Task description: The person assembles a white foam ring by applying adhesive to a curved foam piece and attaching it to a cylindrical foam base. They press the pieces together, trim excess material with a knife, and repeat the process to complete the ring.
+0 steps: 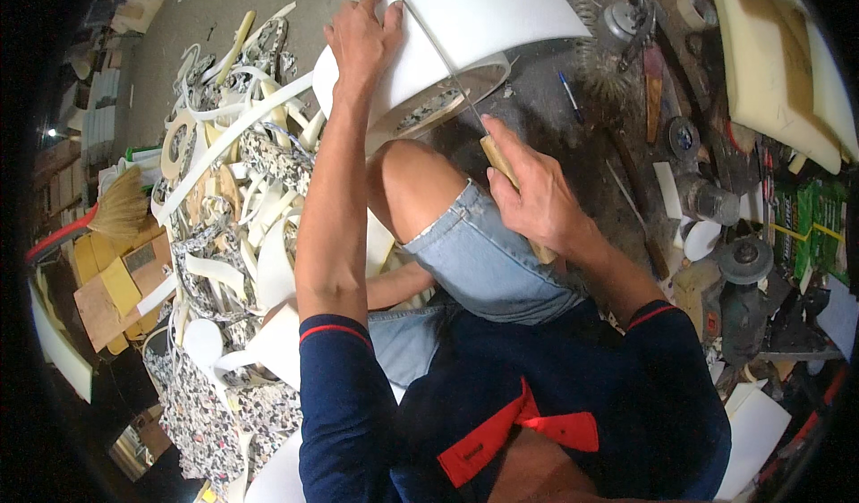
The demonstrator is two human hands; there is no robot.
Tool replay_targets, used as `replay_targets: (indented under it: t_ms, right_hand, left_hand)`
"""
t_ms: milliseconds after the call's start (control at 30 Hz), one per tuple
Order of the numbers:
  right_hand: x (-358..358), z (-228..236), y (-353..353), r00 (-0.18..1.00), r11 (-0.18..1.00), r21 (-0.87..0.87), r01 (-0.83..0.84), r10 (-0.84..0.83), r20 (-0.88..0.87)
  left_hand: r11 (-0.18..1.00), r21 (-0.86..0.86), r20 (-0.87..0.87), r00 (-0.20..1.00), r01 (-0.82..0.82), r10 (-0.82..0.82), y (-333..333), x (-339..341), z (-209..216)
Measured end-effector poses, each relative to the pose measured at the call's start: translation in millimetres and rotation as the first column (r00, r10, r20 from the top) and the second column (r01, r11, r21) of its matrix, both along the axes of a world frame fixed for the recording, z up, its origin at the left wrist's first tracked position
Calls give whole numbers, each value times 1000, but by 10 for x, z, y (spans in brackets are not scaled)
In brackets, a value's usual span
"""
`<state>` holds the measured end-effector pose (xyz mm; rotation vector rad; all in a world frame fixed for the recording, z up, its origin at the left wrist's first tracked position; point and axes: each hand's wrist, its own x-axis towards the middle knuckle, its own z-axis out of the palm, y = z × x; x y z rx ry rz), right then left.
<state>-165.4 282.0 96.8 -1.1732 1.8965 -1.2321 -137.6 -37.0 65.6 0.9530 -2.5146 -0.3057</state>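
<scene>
A curved white foam sheet [501, 11] lies over a hollow rounded piece [420, 114] with a speckled foam inside. My left hand [362, 46] presses on the foam's left part, fingers spread toward its far edge. In my right hand [537, 190] is a long thin-bladed knife [452, 63], gripped by its wooden handle. Its blade runs slantwise across the white foam, from the near edge up to the far one. I cannot tell how deep the blade sits. My bent knee is just below the hollow piece.
Foam strips and speckled offcuts [224, 440] pile up on the left, near a straw broom [130, 203]. At right lie a blue pen [570, 96], a tape roll [684, 136], an angle grinder [743, 279], a coiled hose [582, 2] and yellowish foam slabs [769, 55].
</scene>
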Motion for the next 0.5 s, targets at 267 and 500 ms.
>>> replay_targets:
  t_ms: [267,500]
  right_hand:
    - [10,-15,-19,1000,1000,-28,2,-2,-16]
    - [-15,-40,-42,999,996,-91,1,-6,-51]
  left_hand:
    - [999,39,-33,999,-5,6,14,10,-18]
    - [998,57,-27,1000,3,-2,12,13,-2]
